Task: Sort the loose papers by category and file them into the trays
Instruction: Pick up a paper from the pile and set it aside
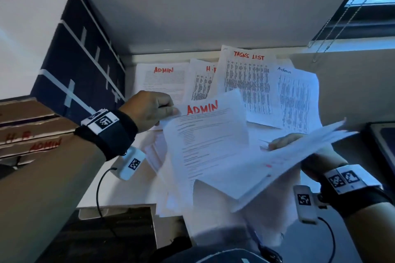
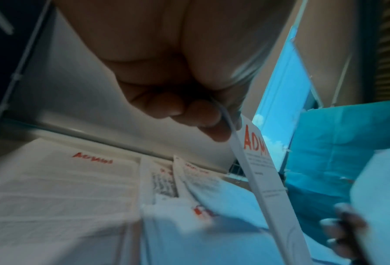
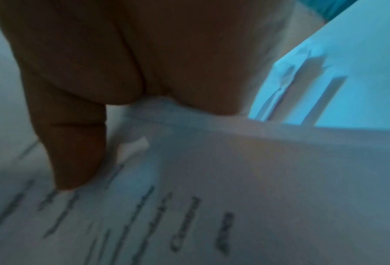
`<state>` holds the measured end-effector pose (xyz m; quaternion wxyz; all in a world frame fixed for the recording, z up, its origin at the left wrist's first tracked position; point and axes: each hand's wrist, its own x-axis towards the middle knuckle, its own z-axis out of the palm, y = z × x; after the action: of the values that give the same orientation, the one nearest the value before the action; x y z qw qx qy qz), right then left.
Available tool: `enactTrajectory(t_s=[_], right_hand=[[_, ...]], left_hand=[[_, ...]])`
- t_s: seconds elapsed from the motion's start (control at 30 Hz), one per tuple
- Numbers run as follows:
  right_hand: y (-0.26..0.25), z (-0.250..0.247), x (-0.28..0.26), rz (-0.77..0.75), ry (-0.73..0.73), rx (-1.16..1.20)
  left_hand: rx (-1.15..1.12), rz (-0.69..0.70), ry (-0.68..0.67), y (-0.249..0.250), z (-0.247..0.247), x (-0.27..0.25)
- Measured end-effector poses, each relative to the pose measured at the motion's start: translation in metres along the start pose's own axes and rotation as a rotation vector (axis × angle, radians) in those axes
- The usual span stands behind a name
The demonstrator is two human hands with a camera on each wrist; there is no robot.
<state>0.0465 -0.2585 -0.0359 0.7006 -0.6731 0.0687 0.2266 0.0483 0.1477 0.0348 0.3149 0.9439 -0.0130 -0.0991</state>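
Note:
My left hand (image 1: 159, 108) pinches the top left corner of a white sheet headed ADMIN in red (image 1: 205, 134), lifted above the desk. The left wrist view shows the same ADMIN sheet (image 2: 257, 161) edge-on under my curled fingers (image 2: 201, 116). My right hand (image 1: 286, 142) grips a sheaf of papers (image 1: 299, 151) held aslant at the right; its thumb (image 3: 74, 152) lies on printed text. Flat on the desk behind lie another ADMIN sheet (image 1: 162, 79), a sheet marked H (image 1: 201, 81), a TASKS LIST sheet (image 1: 248, 83) and a sheet headed Admin (image 1: 297, 96). Cardboard trays marked H.R. (image 1: 19, 136) and ADMIN (image 1: 44, 145) are stacked at the left.
A tall dark box with white tape strips (image 1: 81, 60) stands at the back left above the trays. A window with blind cords (image 1: 350, 13) is at the upper right. A dark object (image 1: 382, 147) sits at the right edge. More loose sheets (image 1: 154, 153) lie under the lifted paper.

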Motion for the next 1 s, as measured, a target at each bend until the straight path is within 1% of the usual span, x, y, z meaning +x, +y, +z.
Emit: enactTrajectory(t_s=[0.07, 0.17, 0.2, 0.23, 0.27, 0.3, 0.37, 0.4, 0.43, 0.47, 0.5, 0.53, 0.57, 0.6, 0.63, 0.67, 0.73, 0.77, 0.8, 0.87, 0.93, 1.0], right_hand=[[-0.006, 0.014, -0.004, -0.011, -0.072, -0.025], [-0.009, 0.034, 0.004, 0.007, -0.030, -0.064], [-0.009, 0.040, 0.006, 0.004, -0.014, -0.070], [-0.008, 0.045, 0.009, 0.003, 0.000, -0.097], [-0.009, 0.049, 0.011, 0.006, 0.018, -0.132], [-0.009, 0.051, 0.014, 0.019, 0.054, -0.137], [-0.010, 0.055, 0.015, 0.044, 0.113, -0.130], [-0.010, 0.059, 0.015, 0.045, 0.143, -0.125], [-0.006, 0.061, 0.018, 0.049, 0.168, -0.120], [-0.003, 0.063, 0.020, 0.044, 0.172, -0.121], [0.001, 0.064, 0.024, 0.038, 0.169, -0.108], [0.007, 0.064, 0.028, 0.039, 0.162, -0.102], [0.012, 0.063, 0.031, 0.065, 0.162, -0.133], [0.013, 0.064, 0.033, 0.087, 0.169, -0.201], [0.016, 0.063, 0.037, 0.109, 0.186, -0.297], [0.015, 0.064, 0.038, 0.114, 0.184, -0.397], [0.006, 0.069, 0.036, 0.079, 0.167, -0.582], [-0.003, 0.074, 0.032, 0.033, 0.188, -0.638], [-0.015, 0.081, 0.024, -0.025, 0.219, -0.639], [-0.041, 0.090, 0.008, -0.196, 0.306, -0.531], [-0.068, 0.096, -0.012, -0.393, 0.407, -0.433], [-0.089, 0.102, -0.032, -0.591, 0.462, -0.349]], left_hand=[[-0.039, 0.078, -0.039, 0.011, -0.004, -0.002], [-0.098, 0.189, -0.113, 0.025, -0.006, 0.000], [-0.128, 0.199, -0.130, 0.030, -0.006, 0.001], [-0.215, 0.168, -0.137, 0.031, -0.003, 0.004], [-0.366, 0.099, -0.125, 0.031, 0.000, 0.006], [-0.574, -0.023, -0.100, 0.029, 0.005, 0.008], [-1.064, -0.359, -0.093, 0.017, 0.020, 0.007], [-1.242, -0.489, -0.122, 0.010, 0.029, 0.005], [-1.329, -0.568, -0.162, 0.002, 0.043, 0.002], [-1.352, -0.601, -0.200, -0.001, 0.058, -0.003], [-1.299, -0.572, -0.212, -0.001, 0.072, -0.010], [-1.195, -0.509, -0.202, -0.002, 0.088, -0.014], [-1.050, -0.451, -0.177, -0.002, 0.100, -0.016], [-0.920, -0.425, -0.150, 0.001, 0.110, -0.019], [-0.850, -0.442, -0.133, 0.002, 0.119, -0.020], [-0.826, -0.469, -0.105, 0.003, 0.123, -0.019], [-0.753, -0.492, 0.011, 0.013, 0.121, -0.018], [-0.702, -0.464, 0.073, 0.018, 0.115, -0.016], [-0.658, -0.413, 0.130, 0.028, 0.106, -0.016], [-0.654, -0.260, 0.283, 0.047, 0.084, -0.019], [-0.674, -0.075, 0.466, 0.069, 0.056, -0.030], [-0.710, 0.157, 0.577, 0.087, 0.037, -0.044]])
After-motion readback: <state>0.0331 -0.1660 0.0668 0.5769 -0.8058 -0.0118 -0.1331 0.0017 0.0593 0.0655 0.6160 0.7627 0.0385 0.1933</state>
